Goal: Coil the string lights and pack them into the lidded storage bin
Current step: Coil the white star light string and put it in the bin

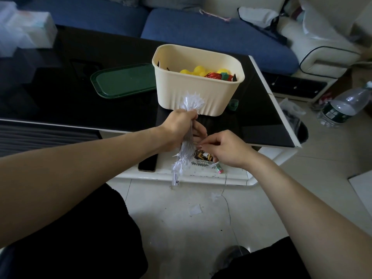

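Left hand (pixel 179 125) is clenching the bundled string lights (pixel 186 150) upright at the bin's (pixel 193 93) six o'clock, keeping loops gathered. Right hand (pixel 225 148) is pinching, probably, the thin trailing wire, feeding slack. Lid (pixel 124 81) is waiting off at nine o'clock.

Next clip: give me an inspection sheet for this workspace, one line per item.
Surface: black glass table, white lower shelf.
Job's things: string lights bundled; cream bin open, holding toys; green lid beside it.
Clutter: phone, green tape roll, small items on shelf.
Grippers: left hand grips bundle; right hand pinches wire.
Cables: loose wire trailing to floor.
Surroundings: blue sofa, water bottle.
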`<state>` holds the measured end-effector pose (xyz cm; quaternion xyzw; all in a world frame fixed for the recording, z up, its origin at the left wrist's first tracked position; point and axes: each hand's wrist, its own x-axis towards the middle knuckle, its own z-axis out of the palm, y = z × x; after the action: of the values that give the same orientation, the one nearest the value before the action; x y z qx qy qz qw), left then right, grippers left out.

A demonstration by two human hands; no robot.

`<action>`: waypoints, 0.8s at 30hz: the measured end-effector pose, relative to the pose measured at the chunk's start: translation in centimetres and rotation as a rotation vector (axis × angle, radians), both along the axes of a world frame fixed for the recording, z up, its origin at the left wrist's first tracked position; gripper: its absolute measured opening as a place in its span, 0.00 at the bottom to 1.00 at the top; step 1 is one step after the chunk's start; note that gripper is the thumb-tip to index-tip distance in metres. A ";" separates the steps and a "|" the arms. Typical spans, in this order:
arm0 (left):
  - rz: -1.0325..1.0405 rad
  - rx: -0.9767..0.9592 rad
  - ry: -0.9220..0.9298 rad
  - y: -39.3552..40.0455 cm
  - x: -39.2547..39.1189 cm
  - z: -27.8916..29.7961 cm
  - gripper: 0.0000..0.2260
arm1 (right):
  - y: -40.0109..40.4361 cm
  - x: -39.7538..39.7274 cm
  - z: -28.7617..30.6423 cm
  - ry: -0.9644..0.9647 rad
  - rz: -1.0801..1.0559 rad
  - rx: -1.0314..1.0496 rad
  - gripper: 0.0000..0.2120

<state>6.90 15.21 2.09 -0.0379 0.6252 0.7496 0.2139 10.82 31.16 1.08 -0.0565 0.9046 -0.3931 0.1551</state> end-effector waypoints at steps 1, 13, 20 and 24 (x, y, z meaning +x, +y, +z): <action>-0.007 -0.007 -0.007 0.1 0.0 -0.1 0.11 | 0.1 0.0 -0.2 0.033 -0.002 0.022 0.08; -0.074 -0.124 0.008 0.5 0.3 -0.2 0.13 | -0.6 -0.1 -0.3 0.288 -0.151 -0.038 0.17; -0.029 -0.153 -0.001 0.5 0.3 -0.4 0.11 | -1.4 -0.4 -0.4 0.453 -0.178 0.082 0.22; 0.011 -0.115 -0.014 0.0 0.3 0.1 0.12 | -1.2 -0.4 -0.3 0.321 -0.238 0.061 0.24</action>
<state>7.24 15.20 2.20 -0.0589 0.6657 0.7132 0.2116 10.40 29.97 0.73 -0.0063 0.9293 -0.3673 -0.0373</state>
